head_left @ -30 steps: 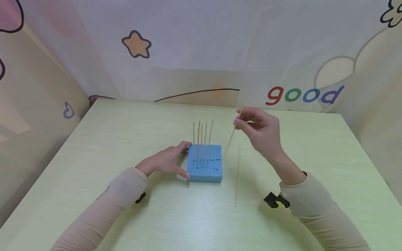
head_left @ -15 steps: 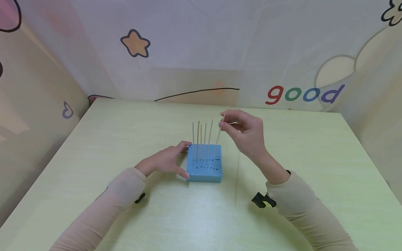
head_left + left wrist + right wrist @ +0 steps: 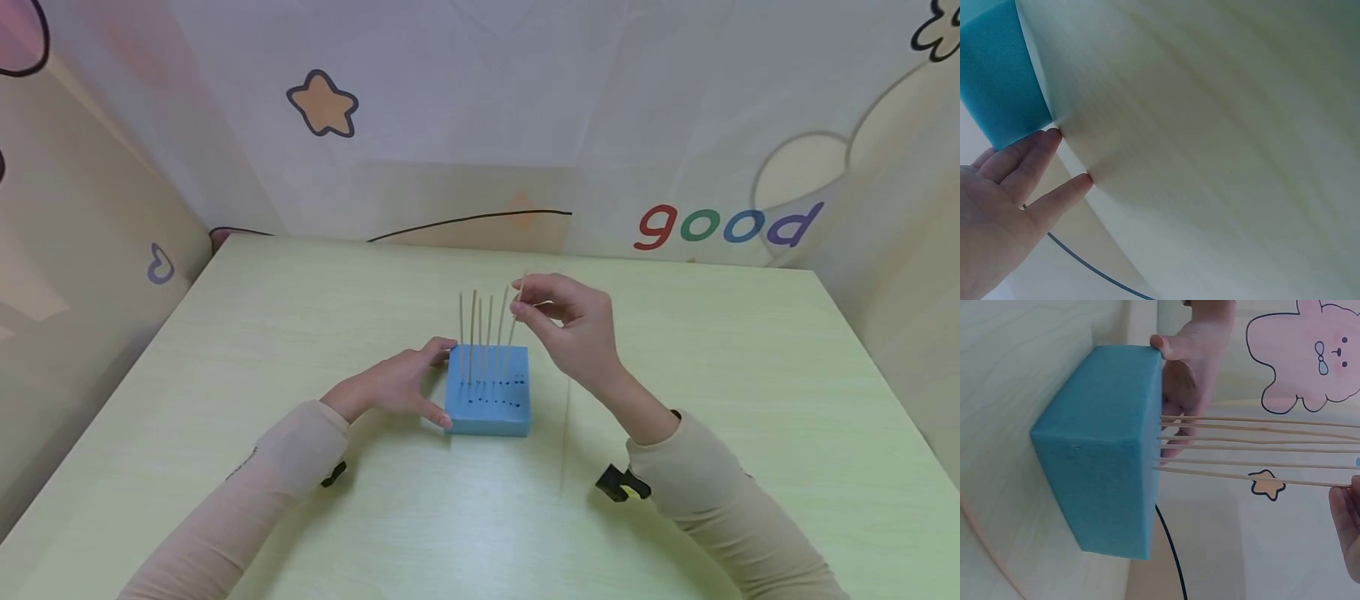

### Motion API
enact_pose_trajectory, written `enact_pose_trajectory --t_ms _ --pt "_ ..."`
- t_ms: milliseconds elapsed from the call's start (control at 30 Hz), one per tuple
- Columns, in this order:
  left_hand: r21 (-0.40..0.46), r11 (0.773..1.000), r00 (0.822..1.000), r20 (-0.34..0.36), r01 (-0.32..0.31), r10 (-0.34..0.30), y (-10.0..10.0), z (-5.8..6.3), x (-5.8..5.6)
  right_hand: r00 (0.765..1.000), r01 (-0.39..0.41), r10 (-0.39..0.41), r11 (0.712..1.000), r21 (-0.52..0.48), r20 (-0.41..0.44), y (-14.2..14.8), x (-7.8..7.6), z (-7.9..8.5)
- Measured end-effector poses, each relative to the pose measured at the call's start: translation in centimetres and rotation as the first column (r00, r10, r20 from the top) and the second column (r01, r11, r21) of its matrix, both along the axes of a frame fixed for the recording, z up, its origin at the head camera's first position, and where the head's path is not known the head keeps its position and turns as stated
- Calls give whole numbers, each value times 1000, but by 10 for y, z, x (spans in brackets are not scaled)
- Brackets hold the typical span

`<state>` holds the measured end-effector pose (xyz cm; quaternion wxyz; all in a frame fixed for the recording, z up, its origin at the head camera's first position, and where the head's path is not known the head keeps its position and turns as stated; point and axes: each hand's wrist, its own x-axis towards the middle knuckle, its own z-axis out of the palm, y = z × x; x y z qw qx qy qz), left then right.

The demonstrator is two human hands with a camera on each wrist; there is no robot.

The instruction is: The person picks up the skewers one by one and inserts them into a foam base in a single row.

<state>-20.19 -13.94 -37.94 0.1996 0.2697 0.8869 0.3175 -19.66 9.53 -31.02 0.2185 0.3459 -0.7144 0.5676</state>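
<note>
A blue foam block (image 3: pixel 488 417) with small holes in its top lies on the table. Several thin wooden sticks (image 3: pixel 471 337) stand upright in one row of holes. My left hand (image 3: pixel 401 379) rests against the block's left side, thumb at the near corner and forefinger at the far one; its fingers (image 3: pixel 1029 165) look straight in the left wrist view. Between thumb and fingertips, my right hand (image 3: pixel 573 325) pinches the upper part of another stick (image 3: pixel 1235 476). That stick leans slightly, its lower end right at the block's top beside the row.
One more stick (image 3: pixel 565 442) lies on the pale table (image 3: pixel 465 525), right of the block and partly under the right hand. A printed cloth backdrop (image 3: pixel 450 100) rises behind the table's far edge.
My right hand has moved left and slightly down, bringing its stick from right of the block to the end of the standing row. My left hand and the block stay put.
</note>
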Motion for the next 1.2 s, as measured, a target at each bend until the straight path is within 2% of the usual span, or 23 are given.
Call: enact_pose_trajectory --t_ms 200,500,567,667,767,967,1200 --pt "-1 1000 1000 -11 6 -6 0 -1 -1 1000 1 1 998 63 -21 -1 1 -7" --pt "-4 1000 1000 -5 7 -7 0 -2 -1 999 -20 25 995 96 -48 5 2 -11" --pt "-4 1000 1000 -1 8 -8 0 -1 0 999 -9 13 995 102 -32 12 1 -12" --pt "-4 1000 1000 -3 8 -8 0 -1 1 998 52 -54 989 137 16 26 0 -14" --pt "-4 1000 1000 -8 3 -3 0 0 1 989 110 -129 971 212 77 40 -1 -17" --pt "-9 1000 1000 2 -1 1 -1 -2 0 957 177 -248 910 376 149 68 -10 -27" --pt "-6 1000 1000 2 0 0 -2 -3 -1 945 176 -282 864 472 164 89 -20 -35"
